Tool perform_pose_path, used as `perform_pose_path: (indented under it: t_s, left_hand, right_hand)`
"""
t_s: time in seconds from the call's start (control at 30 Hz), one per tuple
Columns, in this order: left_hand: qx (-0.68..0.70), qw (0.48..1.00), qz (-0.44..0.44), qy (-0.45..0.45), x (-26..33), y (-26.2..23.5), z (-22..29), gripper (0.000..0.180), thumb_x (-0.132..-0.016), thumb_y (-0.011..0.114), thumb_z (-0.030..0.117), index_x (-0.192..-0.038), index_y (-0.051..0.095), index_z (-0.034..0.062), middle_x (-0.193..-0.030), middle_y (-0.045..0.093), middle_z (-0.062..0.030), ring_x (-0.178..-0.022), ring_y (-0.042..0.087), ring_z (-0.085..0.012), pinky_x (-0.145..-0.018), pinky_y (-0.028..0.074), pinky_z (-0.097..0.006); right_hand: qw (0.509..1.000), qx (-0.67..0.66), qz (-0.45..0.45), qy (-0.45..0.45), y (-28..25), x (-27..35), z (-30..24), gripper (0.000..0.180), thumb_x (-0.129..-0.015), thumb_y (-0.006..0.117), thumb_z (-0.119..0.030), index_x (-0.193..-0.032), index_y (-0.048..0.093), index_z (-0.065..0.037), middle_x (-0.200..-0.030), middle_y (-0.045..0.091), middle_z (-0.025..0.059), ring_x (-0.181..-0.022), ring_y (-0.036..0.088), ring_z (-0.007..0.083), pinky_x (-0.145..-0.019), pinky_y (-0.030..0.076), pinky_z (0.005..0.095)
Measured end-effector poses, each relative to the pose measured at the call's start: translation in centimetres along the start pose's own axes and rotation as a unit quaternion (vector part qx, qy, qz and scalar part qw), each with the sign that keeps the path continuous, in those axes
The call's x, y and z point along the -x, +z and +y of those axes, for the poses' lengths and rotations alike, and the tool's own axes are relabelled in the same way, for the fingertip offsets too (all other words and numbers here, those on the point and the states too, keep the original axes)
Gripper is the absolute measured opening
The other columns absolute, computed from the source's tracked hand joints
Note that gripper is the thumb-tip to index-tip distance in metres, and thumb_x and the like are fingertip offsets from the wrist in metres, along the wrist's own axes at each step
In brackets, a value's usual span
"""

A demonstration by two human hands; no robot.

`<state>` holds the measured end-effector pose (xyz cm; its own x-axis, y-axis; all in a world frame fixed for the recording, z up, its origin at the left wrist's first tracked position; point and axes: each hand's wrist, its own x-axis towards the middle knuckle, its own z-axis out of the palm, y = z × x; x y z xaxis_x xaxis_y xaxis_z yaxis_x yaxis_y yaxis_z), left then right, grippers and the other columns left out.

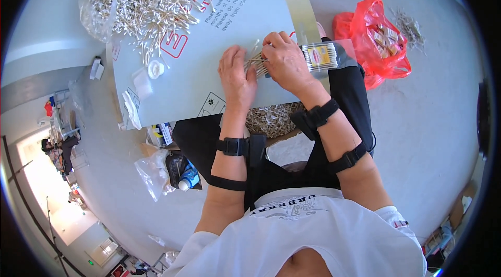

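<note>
- A bundle of cotton swabs (259,62) sits pinched between both sets of fingertips, on the grey board (209,76).
- Right hand (286,62) curls over it; left hand (236,76) presses alongside (fingers together).
- A clear packet of swabs (322,56) lies just beyond the right knuckles; the loose swab pile (148,8) is well apart.

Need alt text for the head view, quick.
Both hands, left hand and right hand, gather a bundle of cotton swabs into a clear packet on a grey board; loose swabs piled beyond, red bag right.

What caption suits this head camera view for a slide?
Both hands, left hand and right hand, press a bundle of cotton swabs into a clear packet on a board.
</note>
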<state>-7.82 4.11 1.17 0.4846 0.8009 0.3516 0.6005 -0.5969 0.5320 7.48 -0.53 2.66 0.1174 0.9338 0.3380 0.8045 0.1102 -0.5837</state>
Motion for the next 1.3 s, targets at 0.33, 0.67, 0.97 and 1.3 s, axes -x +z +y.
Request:
perform_pose_path:
  t_s: [0.33, 0.67, 0.97, 1.3]
  left_hand:
    - [-0.02, 1.0, 0.008, -0.006, -1.9, -0.4, -0.2, 0.012, -0.074, 0.066, -0.002, -0.083, 0.065, 0.0049, -0.09, 0.057, -0.0069, -0.091, 0.053, -0.0296, -0.08, 0.042, -0.041]
    - [-0.034, 0.996, -0.075, -0.029, -4.1, -0.8, -1.0, 0.007, -0.076, 0.065, 0.001, -0.08, 0.064, 0.0055, -0.082, 0.061, -0.0084, -0.085, 0.058, -0.0305, -0.074, 0.047, -0.04]
    - [-0.064, 0.994, -0.086, 0.026, -5.2, -0.7, -0.5, 0.021, -0.081, 0.064, 0.006, -0.102, 0.065, 0.0029, -0.108, 0.063, -0.0122, -0.103, 0.056, -0.0335, -0.089, 0.046, -0.043]
    - [-0.125, 0.975, -0.179, 0.034, 1.5, 1.0, 3.4, 0.07, -0.092, 0.057, 0.033, -0.148, 0.029, 0.0005, -0.155, 0.027, -0.0182, -0.146, 0.019, -0.0334, -0.118, 0.013, -0.052]
  right_hand:
    - [0.992, 0.09, -0.074, -0.054, 0.4, -2.8, 1.4, 0.011, -0.076, 0.06, -0.001, -0.087, 0.059, -0.002, -0.096, 0.059, 0.0101, -0.096, 0.057, 0.0294, -0.083, 0.048, 0.0391]
    - [1.0, -0.013, -0.016, -0.011, 1.5, -2.3, 3.3, 0.005, -0.081, 0.064, -0.008, -0.084, 0.061, -0.009, -0.087, 0.062, 0.0068, -0.09, 0.059, 0.0288, -0.077, 0.051, 0.0392]
    - [0.99, -0.118, 0.051, 0.057, 1.5, -2.4, 2.9, 0.011, -0.082, 0.059, -0.002, -0.091, 0.065, -0.005, -0.094, 0.064, 0.0116, -0.093, 0.06, 0.0324, -0.08, 0.05, 0.0412]
    - [0.791, -0.513, 0.234, 0.236, 1.9, 2.3, 0.1, 0.034, -0.103, 0.044, -0.017, -0.127, 0.055, 0.006, -0.135, 0.053, 0.0144, -0.123, 0.053, 0.0196, -0.106, 0.043, 0.032]
